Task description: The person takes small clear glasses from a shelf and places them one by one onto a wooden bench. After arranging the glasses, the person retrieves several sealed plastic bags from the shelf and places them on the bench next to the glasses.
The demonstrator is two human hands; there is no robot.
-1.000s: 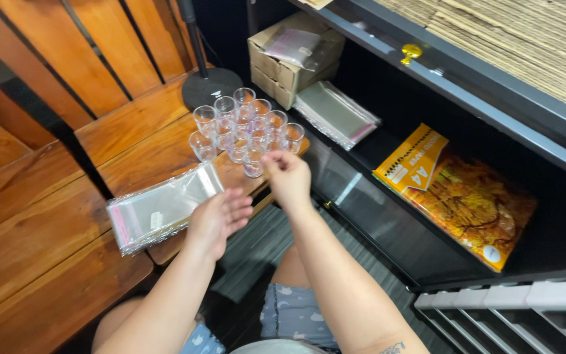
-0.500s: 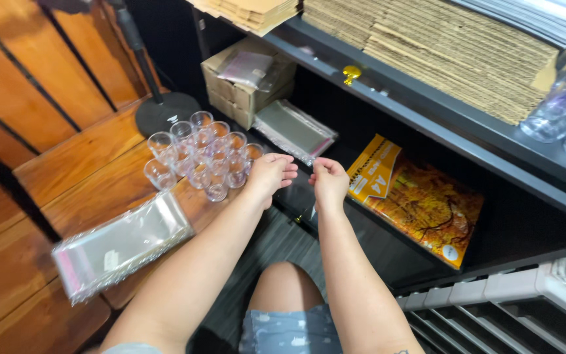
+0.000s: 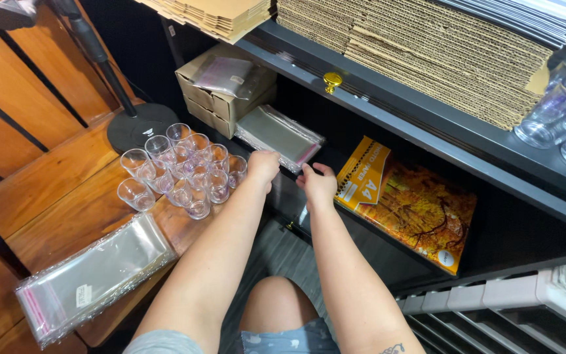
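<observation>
Both hands reach into the shelf: the left hand (image 3: 263, 164) curls over the near edge of a clear bag stack (image 3: 278, 134), while the right hand (image 3: 317, 185), fingers loosely bent, rests just beside it, gripping nothing visible.

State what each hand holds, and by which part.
Both the left hand and right hand reach the near edge of the clear bag stack; a grip cannot be told.

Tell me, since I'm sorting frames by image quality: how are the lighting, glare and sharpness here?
Head view: even warm light, sharp overall; the dark shelf recess behind the yellow paper pad swallows detail; soft glare on the clear plastic sleeve stack and small clear cups; the left hand and right hand show no motion blur; shelf lines bend slightly toward the edges.
</observation>
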